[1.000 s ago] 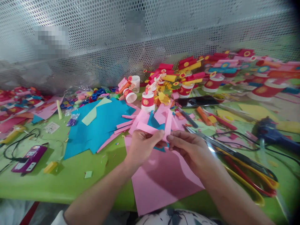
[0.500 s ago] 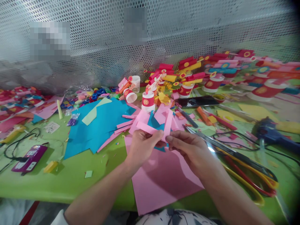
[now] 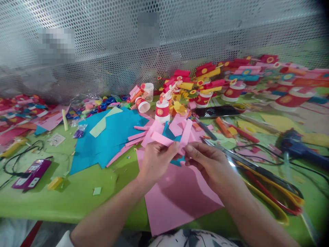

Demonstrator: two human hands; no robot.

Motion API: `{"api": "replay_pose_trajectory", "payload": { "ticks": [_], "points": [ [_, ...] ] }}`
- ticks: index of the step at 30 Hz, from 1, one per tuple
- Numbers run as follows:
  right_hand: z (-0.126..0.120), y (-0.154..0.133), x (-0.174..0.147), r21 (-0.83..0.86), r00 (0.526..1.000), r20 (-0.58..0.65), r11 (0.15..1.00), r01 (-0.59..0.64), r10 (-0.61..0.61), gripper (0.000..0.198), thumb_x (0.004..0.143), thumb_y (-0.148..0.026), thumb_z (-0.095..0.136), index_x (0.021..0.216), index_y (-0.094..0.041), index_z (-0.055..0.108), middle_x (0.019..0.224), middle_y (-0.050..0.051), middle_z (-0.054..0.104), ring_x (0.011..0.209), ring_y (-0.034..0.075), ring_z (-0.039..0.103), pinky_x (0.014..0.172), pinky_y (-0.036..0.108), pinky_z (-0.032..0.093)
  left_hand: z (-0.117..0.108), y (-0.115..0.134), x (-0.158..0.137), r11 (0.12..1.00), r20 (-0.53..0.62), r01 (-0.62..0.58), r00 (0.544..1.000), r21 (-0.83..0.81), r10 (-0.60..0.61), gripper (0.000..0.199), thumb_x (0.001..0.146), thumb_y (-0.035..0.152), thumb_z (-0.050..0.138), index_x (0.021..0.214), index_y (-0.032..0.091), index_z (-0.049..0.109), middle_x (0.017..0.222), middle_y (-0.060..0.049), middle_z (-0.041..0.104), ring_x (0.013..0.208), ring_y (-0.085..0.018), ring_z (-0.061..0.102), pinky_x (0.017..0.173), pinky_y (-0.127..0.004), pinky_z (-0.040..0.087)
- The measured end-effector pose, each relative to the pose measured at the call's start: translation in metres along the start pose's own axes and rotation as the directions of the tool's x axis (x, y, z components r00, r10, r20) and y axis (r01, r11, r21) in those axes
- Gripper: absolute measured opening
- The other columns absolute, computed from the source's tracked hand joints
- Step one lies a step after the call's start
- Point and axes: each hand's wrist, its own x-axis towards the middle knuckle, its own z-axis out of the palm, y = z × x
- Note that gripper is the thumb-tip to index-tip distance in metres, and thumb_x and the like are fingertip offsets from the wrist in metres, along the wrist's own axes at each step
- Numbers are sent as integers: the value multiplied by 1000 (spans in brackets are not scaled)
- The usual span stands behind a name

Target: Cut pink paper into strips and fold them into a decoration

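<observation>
Between my hands is a pink paper strip (image 3: 185, 134), bent so that one arm points left and the other stands up. My left hand (image 3: 157, 158) pinches its left part between thumb and fingers. My right hand (image 3: 207, 161) is closed on its lower right part, fingertips close to the left thumb. Beneath my hands lies a large pink paper sheet (image 3: 177, 202). Pink and blue paper scraps lie just behind the strip. A white paper cup with a red band (image 3: 162, 111) stands upside down beyond them.
Blue paper (image 3: 95, 147) lies left on the green table (image 3: 84, 202). Large scissors (image 3: 267, 181) and a glue gun (image 3: 295, 145) with its cord lie right. A purple power strip (image 3: 32, 174) is far left. Decorated cups line the back before a perforated metal panel (image 3: 108, 44).
The upright arm of the pink strip now leans a little more to the right. My right fingers have shifted slightly along it; my left hand has barely moved.
</observation>
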Motion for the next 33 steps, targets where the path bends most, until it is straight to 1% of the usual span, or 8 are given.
{"api": "replay_pose_trajectory", "payload": {
  "ticks": [4, 9, 13, 19, 24, 29, 31, 33],
  "points": [
    [-1, 1, -1, -19, 1000, -14, 1000, 21, -21, 21, 77, -42, 85, 79, -22, 79, 72, 0, 68, 66, 12, 59, 64, 24, 50, 0, 5, -2, 998, 24, 37, 999, -59, -36, 28, 85, 38, 71, 72, 13, 75, 68, -7, 76, 64, -19, 74, 62, -28, 63],
    [1, -2, -2, -57, 998, -45, 998, 35, -37, 26, 72, -46, 88, 75, -21, 78, 68, 0, 67, 61, 12, 57, 59, 25, 49, -1, 9, -3, 984, 87, 79, 994, -161, -65, 29, 83, 40, 75, 77, 12, 78, 70, -9, 77, 61, -18, 73, 61, -28, 62],
    [7, -9, -2, -164, 994, -87, 985, 45, -60, 32, 67, -52, 88, 70, -22, 77, 65, 1, 66, 59, 13, 56, 56, 26, 49, -1, 5, -1, 982, 85, 108, 992, -153, -96, 29, 83, 40, 75, 76, 12, 78, 67, -8, 76, 61, -17, 72, 60, -26, 61],
    [11, -19, -5, -326, 985, -149, 945, 34, -87, 35, 69, -55, 84, 63, -22, 74, 58, 0, 63, 57, 14, 56, 56, 25, 50, 1, 4, 1, 984, 89, 126, 989, -126, -115, 29, 83, 39, 73, 73, 12, 76, 65, -7, 73, 61, -17, 71, 63, -27, 61],
    [9, -18, -6, -378, 985, -136, 924, 47, -106, 38, 74, -60, 78, 68, -22, 76, 63, 2, 68, 60, 15, 59, 57, 26, 52, 0, 4, 0, 992, 61, 87, 995, -86, -81, 13, 77, 25, 73, 72, 13, 76, 66, -3, 71, 64, -14, 69, 65, -25, 60],
    [9, -10, -7, -401, 980, -147, 914, 68, -137, 36, 78, -58, 77, 80, -22, 80, 72, 2, 72, 65, 15, 61, 59, 25, 53, -1, 2, 2, 989, 53, 79, 996, -126, -73, 9, 76, 21, 72, 71, 14, 74, 66, -2, 70, 64, -12, 66, 66, -24, 58],
    [10, -8, -7, -390, 980, -140, 918, 75, -139, 37, 76, -58, 79, 83, -22, 81, 75, 2, 73, 68, 16, 62, 61, 25, 55, -1, 1, 3, 987, 39, 78, 997, -138, -73, 8, 75, 21, 71, 71, 14, 74, 65, -1, 69, 64, -11, 65, 65, -23, 57],
    [11, -8, -7, -378, 979, -140, 922, 83, -145, 39, 73, -59, 81, 81, -21, 81, 74, 3, 72, 67, 16, 62, 60, 26, 56, -1, 1, 3, 989, 23, 80, 997, -127, -78, 9, 76, 22, 71, 72, 14, 74, 65, -1, 69, 64, -12, 66, 65, -23, 57]
  ]
}}
